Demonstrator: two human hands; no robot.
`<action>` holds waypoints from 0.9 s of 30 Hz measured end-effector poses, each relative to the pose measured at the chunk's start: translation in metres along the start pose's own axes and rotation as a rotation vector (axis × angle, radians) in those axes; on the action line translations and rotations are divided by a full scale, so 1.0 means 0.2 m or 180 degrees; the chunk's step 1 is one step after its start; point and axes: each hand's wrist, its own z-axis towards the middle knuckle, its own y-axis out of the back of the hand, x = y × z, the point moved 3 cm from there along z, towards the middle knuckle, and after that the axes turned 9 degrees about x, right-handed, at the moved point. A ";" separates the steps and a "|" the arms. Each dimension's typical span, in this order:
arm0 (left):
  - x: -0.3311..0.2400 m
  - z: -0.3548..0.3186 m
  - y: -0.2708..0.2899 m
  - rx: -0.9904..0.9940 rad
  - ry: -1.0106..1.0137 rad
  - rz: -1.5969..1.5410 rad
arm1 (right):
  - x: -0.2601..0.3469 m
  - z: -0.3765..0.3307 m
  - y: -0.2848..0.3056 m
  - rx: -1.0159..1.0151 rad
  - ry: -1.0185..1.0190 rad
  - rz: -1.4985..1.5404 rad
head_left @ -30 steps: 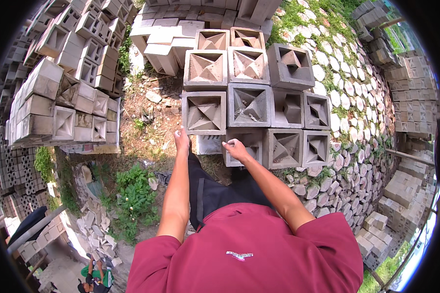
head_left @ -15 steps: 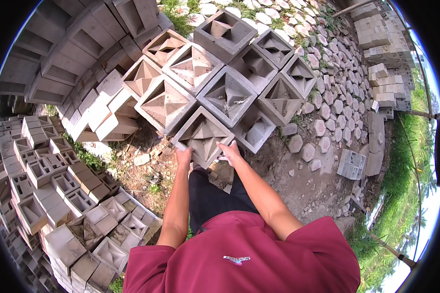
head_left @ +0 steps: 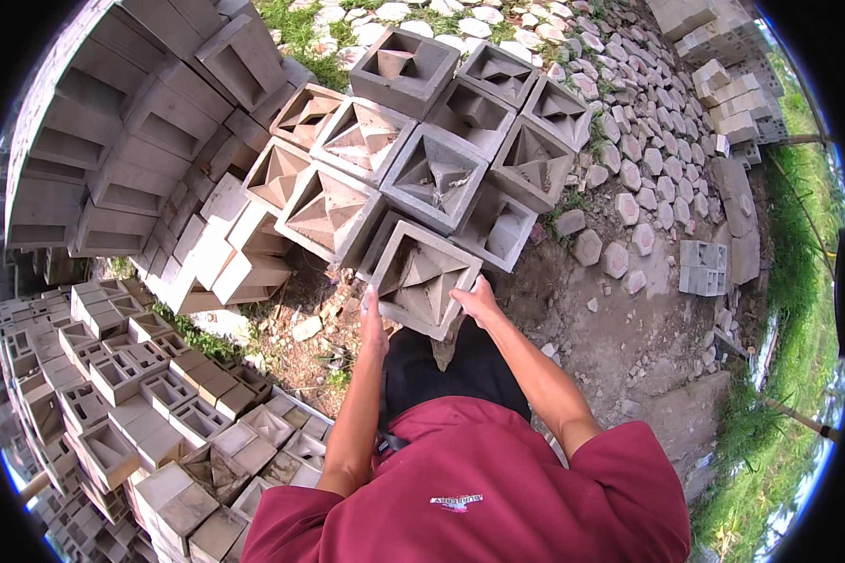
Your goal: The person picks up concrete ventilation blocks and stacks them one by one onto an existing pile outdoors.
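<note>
A square grey concrete block [head_left: 426, 280] with a faceted, star-like relief in its hollow face is held between my two hands in front of my waist. My left hand [head_left: 374, 321] grips its left side, near the lower left edge. On the opposite side my right hand [head_left: 480, 302] clasps the lower right edge, thumb on the rim; its other fingers are mostly hidden. Just beyond the held block stands a cluster of similar patterned blocks [head_left: 435, 178], set corner to corner. Part of another block [head_left: 377, 246] shows behind its upper left edge.
Tall stacks of hollow blocks [head_left: 150, 131] rise at the left, with more piles [head_left: 141, 375] at the lower left. Hexagonal pavers [head_left: 629, 174] cover the ground at the far right. A small grey block [head_left: 702, 267] lies on the dirt, and rubble [head_left: 307, 327] is near my left forearm.
Both hands have drawn the block back toward my body and slightly right, and its face has turned a little. A gap now shows between it and the cluster. The view has shifted.
</note>
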 end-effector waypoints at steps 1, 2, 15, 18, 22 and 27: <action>-0.12 -0.11 -0.05 -0.0023 -0.0094 0.0015 | 0.01 -0.12 0.08 0.0039 -0.0058 0.0205; -0.15 -0.06 0.08 -0.0317 -0.0288 -0.0001 | 0.11 -0.24 0.09 0.0143 0.0036 0.0273; -0.15 -0.55 -1.01 0.2483 0.1315 0.0475 | 0.14 -0.98 0.92 -0.0410 0.0390 -0.0904; -0.23 -0.65 -1.20 0.2648 0.0833 0.0018 | 0.47 -1.33 1.06 -0.0487 0.1002 -0.0581; 0.01 -0.75 -1.59 0.3075 0.1113 0.0211 | -0.01 -1.14 1.34 -0.1618 0.1877 0.2013; 0.49 -0.76 -1.97 0.2671 0.1251 0.0331 | -0.51 -1.06 1.78 -0.1246 0.1442 0.2648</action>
